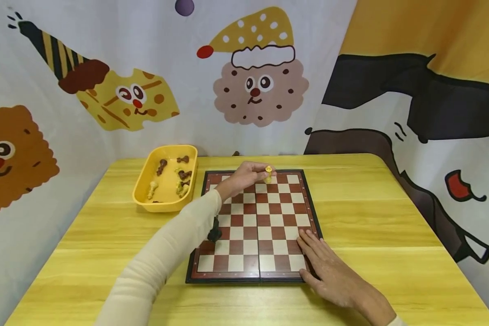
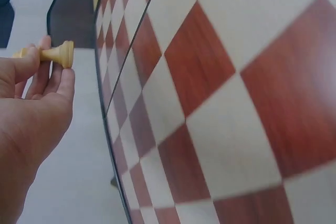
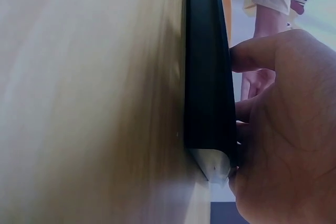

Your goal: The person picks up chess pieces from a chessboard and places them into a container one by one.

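Over the far side of the chessboard (image 1: 244,246), my left hand (image 1: 242,177) pinches a cream-yellow chess piece (image 1: 268,174) between thumb and fingers. In the left wrist view the piece's wide round base (image 2: 68,54) sticks out past the fingers, while its top is partly covered by the thumb. My right hand (image 1: 330,274) rests with its fingers spread over the near right corner of the board. From the right wrist view, the fingers lie along the top edge of the board's dark side (image 3: 210,77).
A yellow plastic tray (image 1: 140,206) stands left of the board, holding several brown chess pieces (image 1: 161,166) and cream ones (image 1: 152,189). The wooden table (image 1: 366,217) ends at a printed cartoon curtain (image 1: 342,117). A small black device (image 1: 214,232) hangs under the left forearm.
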Tool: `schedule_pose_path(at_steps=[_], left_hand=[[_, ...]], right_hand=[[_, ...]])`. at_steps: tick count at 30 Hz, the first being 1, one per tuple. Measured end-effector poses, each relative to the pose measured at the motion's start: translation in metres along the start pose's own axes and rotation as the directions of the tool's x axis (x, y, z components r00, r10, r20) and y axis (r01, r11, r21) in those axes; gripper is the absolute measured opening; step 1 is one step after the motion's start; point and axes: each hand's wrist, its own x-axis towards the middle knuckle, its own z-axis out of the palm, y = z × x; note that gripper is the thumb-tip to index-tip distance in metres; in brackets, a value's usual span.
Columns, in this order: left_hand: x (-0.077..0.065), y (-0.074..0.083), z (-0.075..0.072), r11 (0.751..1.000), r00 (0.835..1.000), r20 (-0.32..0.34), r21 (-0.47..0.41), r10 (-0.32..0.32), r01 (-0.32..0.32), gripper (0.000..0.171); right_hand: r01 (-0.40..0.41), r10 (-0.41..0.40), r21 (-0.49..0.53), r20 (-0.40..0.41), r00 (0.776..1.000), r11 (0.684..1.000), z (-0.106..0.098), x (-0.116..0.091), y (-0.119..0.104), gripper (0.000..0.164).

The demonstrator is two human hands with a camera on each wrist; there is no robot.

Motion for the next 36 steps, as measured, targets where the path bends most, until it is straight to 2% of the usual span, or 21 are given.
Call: schedule_pose_path(at_steps=[7,10,14,17,20,24,28,32,36], left_hand=[[-0.012,-0.001,-0.026,1.0,0.998,-0.068,0.019,-0.012,0.013,0.034],[-0.02,-0.001,-0.042,0.999,0.996,-0.091,0.047,-0.001,0.005,0.033],[-0.031,0.0,-0.064,0.999,0.993,-0.118,0.032,0.006,-0.002,0.035],[-0.04,0.002,-0.081,1.0,0.988,-0.151,0.025,-0.005,0.009,0.035],[-0.05,0.004,-0.099,0.998,0.984,-0.178,0.057,-0.015,0.025,0.034],[-0.065,0.005,-0.123,0.99,0.974,-0.224,0.121,-0.039,0.067,0.034],[-0.08,0.004,-0.145,0.986,0.958,-0.283,0.137,-0.049,0.091,0.033],[-0.092,0.002,-0.161,0.992,0.944,-0.328,0.1,-0.047,0.083,0.033],[-0.099,0.002,-0.17,0.995,0.932,-0.357,0.062,-0.054,0.082,0.032]], right_hand=[[-0.02,0.02,0.002,0.008,1.0,1.0,0.001,0.0,0.002,0.068],[-0.019,0.019,-0.002,0.009,1.0,1.0,0.0,0.002,0.002,0.068],[-0.013,0.013,-0.02,0.003,1.0,1.0,0.0,0.002,0.004,0.068],[-0.006,0.006,-0.025,0.002,1.0,1.0,0.0,0.002,0.006,0.068],[-0.003,0.003,-0.022,0.001,1.0,1.0,0.0,0.001,0.008,0.068],[-0.011,0.011,-0.014,0.006,1.0,1.0,0.0,0.0,0.01,0.068],[-0.016,0.016,-0.005,0.007,1.0,1.0,-0.001,-0.001,0.011,0.068],[-0.02,0.02,0.003,0.012,1.0,1.0,-0.001,-0.002,0.011,0.068],[-0.026,0.026,0.002,0.017,1.0,1.0,-0.002,-0.003,0.011,0.069]])
